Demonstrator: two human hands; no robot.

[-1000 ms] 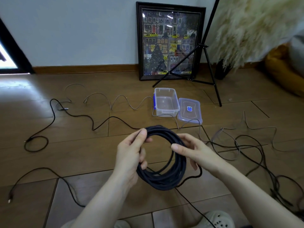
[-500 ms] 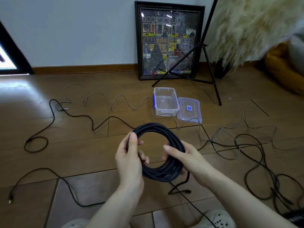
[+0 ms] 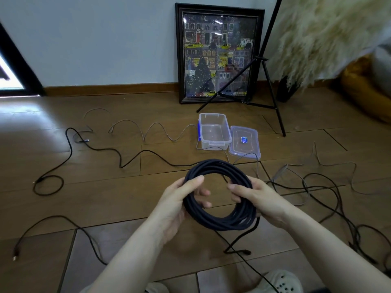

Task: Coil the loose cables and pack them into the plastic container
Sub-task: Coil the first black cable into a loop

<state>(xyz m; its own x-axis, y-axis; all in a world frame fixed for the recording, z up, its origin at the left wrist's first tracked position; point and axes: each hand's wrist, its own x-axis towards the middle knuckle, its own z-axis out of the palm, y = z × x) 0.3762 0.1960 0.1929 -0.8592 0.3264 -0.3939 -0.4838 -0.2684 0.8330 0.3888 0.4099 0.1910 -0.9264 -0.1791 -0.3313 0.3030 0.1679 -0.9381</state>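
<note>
Fingers of the left hand and right hand curl round opposite sides of the black cable coil, held above the floor, nearer the person than the open plastic container; its lid lies just right of the container.

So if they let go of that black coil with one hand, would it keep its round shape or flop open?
Probably it would sag and loosen. The black coil has no tie visible, and both the left hand and the right hand grip it. Its loops already spread apart at the lower right, and a loose tail hangs down to the floor, so it looks fairly springy rather than stiff.
</note>
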